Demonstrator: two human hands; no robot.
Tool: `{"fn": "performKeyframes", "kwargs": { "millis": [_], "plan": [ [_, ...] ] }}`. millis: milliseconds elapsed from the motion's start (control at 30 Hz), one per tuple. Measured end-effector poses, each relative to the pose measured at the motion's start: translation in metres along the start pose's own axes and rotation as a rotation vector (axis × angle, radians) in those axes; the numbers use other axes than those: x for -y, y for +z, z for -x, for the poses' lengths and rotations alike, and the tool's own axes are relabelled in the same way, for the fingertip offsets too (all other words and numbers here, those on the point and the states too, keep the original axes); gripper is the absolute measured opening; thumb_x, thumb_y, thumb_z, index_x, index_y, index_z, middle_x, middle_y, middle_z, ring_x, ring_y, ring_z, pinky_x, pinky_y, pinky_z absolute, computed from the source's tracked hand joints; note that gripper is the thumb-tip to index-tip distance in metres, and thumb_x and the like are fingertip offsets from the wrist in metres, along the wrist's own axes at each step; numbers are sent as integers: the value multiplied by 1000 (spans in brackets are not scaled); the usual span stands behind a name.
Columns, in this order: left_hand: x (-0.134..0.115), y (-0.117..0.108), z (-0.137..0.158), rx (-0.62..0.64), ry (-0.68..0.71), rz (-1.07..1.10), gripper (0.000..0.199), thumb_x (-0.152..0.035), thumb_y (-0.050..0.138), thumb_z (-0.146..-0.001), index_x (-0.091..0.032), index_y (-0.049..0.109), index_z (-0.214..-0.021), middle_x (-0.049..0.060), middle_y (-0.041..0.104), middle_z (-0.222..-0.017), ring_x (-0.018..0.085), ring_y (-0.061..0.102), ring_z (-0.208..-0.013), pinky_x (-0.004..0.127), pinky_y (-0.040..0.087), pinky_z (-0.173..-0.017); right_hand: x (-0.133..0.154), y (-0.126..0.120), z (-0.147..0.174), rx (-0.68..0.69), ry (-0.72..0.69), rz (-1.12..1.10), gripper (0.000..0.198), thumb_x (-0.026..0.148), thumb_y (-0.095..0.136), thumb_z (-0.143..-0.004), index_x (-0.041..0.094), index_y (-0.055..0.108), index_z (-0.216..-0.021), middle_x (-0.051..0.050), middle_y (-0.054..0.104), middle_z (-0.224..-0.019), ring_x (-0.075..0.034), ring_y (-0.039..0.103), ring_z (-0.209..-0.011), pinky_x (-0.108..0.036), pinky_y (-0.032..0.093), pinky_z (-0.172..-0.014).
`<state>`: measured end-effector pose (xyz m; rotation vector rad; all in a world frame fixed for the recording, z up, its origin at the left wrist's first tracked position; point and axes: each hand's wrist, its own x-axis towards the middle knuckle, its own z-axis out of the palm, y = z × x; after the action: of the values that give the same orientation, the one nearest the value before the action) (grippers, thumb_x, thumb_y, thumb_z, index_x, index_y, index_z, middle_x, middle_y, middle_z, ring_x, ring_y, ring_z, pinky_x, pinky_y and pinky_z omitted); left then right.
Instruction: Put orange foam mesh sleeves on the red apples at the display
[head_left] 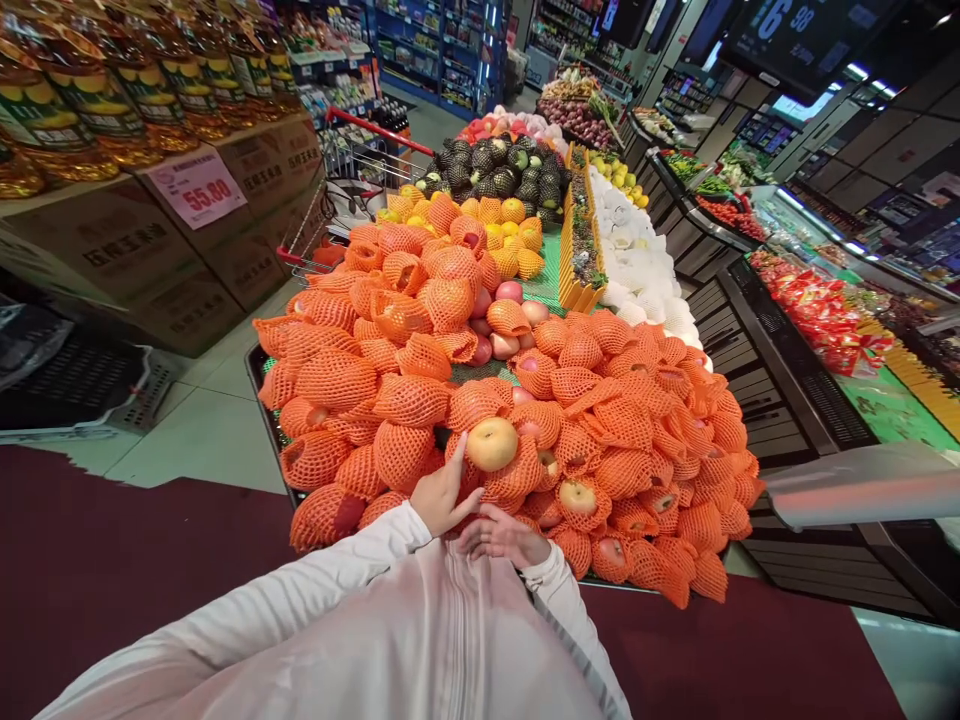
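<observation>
My left hand (442, 492) is open at the front edge of a fruit heap, index finger stretched up beside a round pale-yellow fruit (492, 444), thumb apart. The fingertip is at the fruit's left side; I cannot tell whether it touches. The fruit looks like an Asian pear or yellow apple and lies partly out of an orange foam net (517, 472). My right hand (504, 536) is close to my jacket, just right of the left hand, fingers extended and nothing seen in them. Around both hands lie many fruits in orange foam nets (337, 375), with a few bare reddish apples (504, 345) further back.
Behind the heap are oranges (513, 210), dark netted fruits (502, 170) and white-wrapped fruits (634, 255). A shopping cart (360, 155) stands at the back left. Cartons (97, 250) carry oil bottles (97, 85). A roll of clear bags (862, 485) sticks in from the right.
</observation>
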<state>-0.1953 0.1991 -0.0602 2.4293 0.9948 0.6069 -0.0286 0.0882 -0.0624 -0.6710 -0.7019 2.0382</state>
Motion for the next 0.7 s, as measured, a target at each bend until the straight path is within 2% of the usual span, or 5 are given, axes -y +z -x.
{"fn": "performKeyframes", "kwargs": {
  "millis": [100, 233, 367, 467, 700],
  "plan": [
    [3, 11, 5, -8, -25, 14, 83, -53, 37, -93, -6, 1, -151, 20, 67, -107, 31, 71, -86, 39, 55, -68, 40, 17, 23, 40, 57, 316, 67, 46, 68, -82, 23, 43, -139, -10, 65, -111, -20, 63, -100, -42, 43, -94],
    [9, 15, 6, -8, -97, 34, 90, -61, 41, -89, -8, 6, -151, 19, 68, -103, 30, 70, -73, 39, 54, -64, 109, 36, 65, -336, -138, 747, 43, 35, 56, -92, 24, 51, -133, -8, 67, -111, -20, 62, -103, -40, 46, -93],
    [14, 15, 6, -57, -28, 112, 80, -57, 43, -89, -17, 10, -150, 17, 63, -116, 28, 70, -86, 38, 55, -70, 150, 18, 90, -1114, -578, 1049, 36, 40, 56, -89, 19, 59, -117, -11, 67, -104, -23, 63, -98, -44, 48, -92],
    [16, 14, 5, -116, -14, 180, 73, -55, 45, -87, -21, 18, -146, 15, 53, -123, 30, 63, -104, 39, 56, -75, 155, -11, 91, -1548, -577, 1526, 44, 44, 57, -85, 14, 61, -117, -18, 59, -120, -31, 52, -114, -54, 39, -100],
    [17, 15, 1, -309, 260, 310, 68, -40, 62, -75, -24, 25, -130, 17, 37, -128, 36, 48, -120, 56, 46, -93, 153, -48, 87, -1624, -421, 1780, 74, 41, 61, -77, 7, 42, -140, -20, 63, -111, -32, 53, -103, -53, 40, -95]
  ]
}}
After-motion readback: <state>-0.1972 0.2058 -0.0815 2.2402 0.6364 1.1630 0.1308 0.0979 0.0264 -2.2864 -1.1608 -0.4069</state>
